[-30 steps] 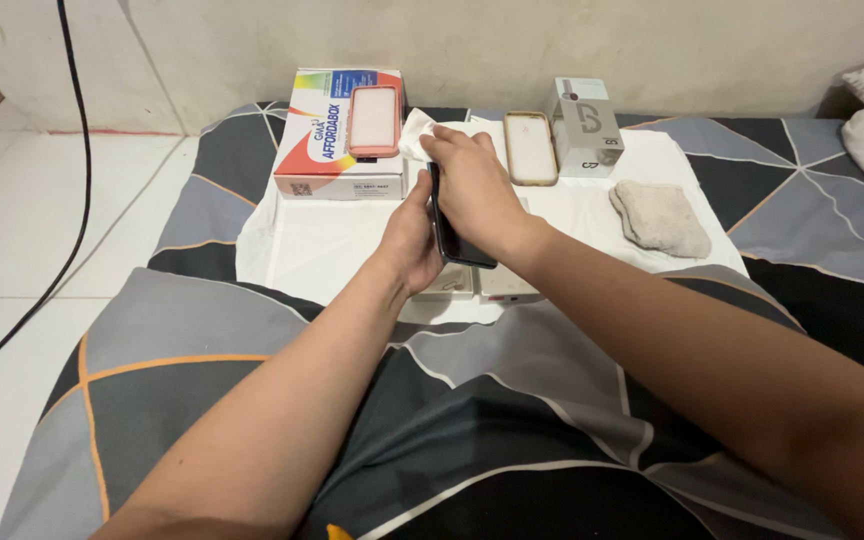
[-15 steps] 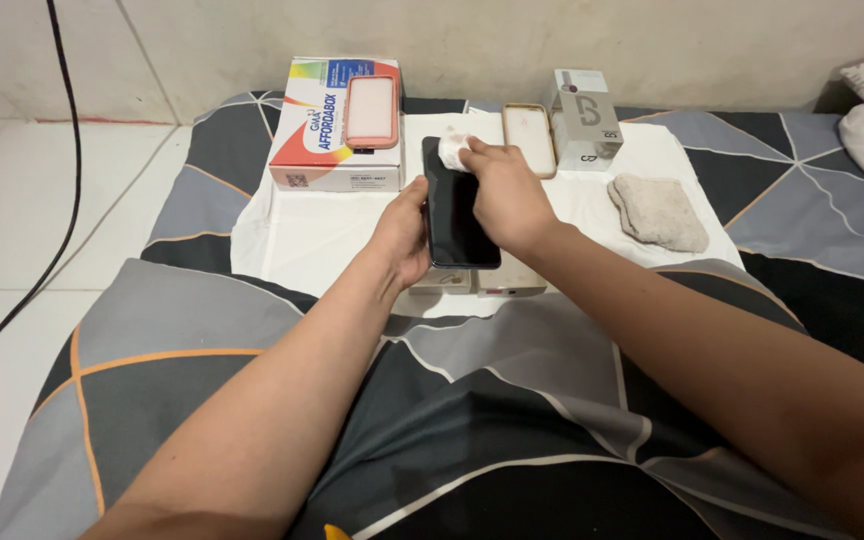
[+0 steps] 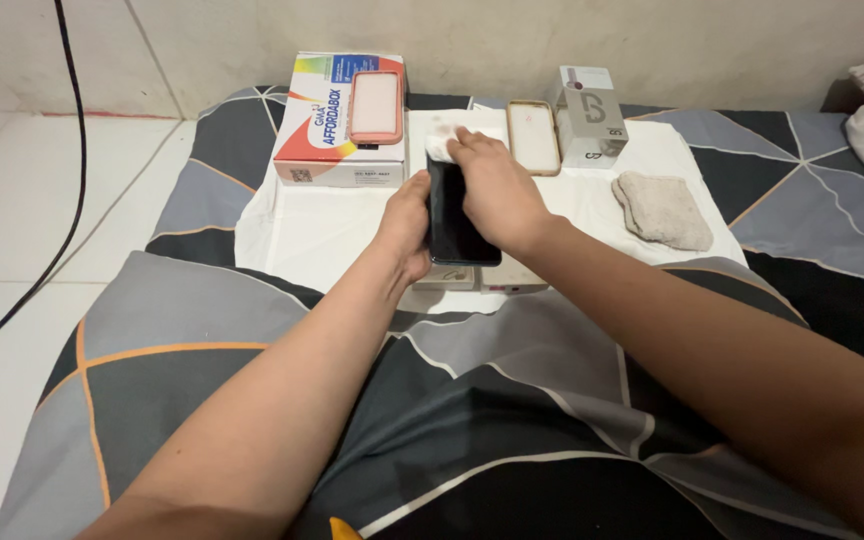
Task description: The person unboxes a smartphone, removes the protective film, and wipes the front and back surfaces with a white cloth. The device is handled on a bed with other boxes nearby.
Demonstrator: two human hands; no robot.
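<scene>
My left hand (image 3: 405, 222) grips the left edge of a black smartphone (image 3: 455, 222), holding it screen up above a white cloth (image 3: 322, 225). Against the phone's top end, my right hand (image 3: 492, 190) presses a small white wipe (image 3: 440, 143); its fingers cover the phone's right side. A pink phone case (image 3: 374, 107) lies on a colourful cardboard box (image 3: 330, 140) at the back left. A beige phone case (image 3: 533, 135) and a small grey box (image 3: 592, 115) stand behind my right hand.
A folded beige towel (image 3: 663, 210) rests on the white cloth to the right. Two small white boxes (image 3: 482, 278) sit under my hands. The patterned grey and black bedsheet (image 3: 202, 330) covers the mattress. White floor tiles (image 3: 22, 200) and a black cable (image 3: 70, 180) are at left.
The phone has turned from edge-on to screen up. My right hand with the wipe has slid toward the phone's top end.
</scene>
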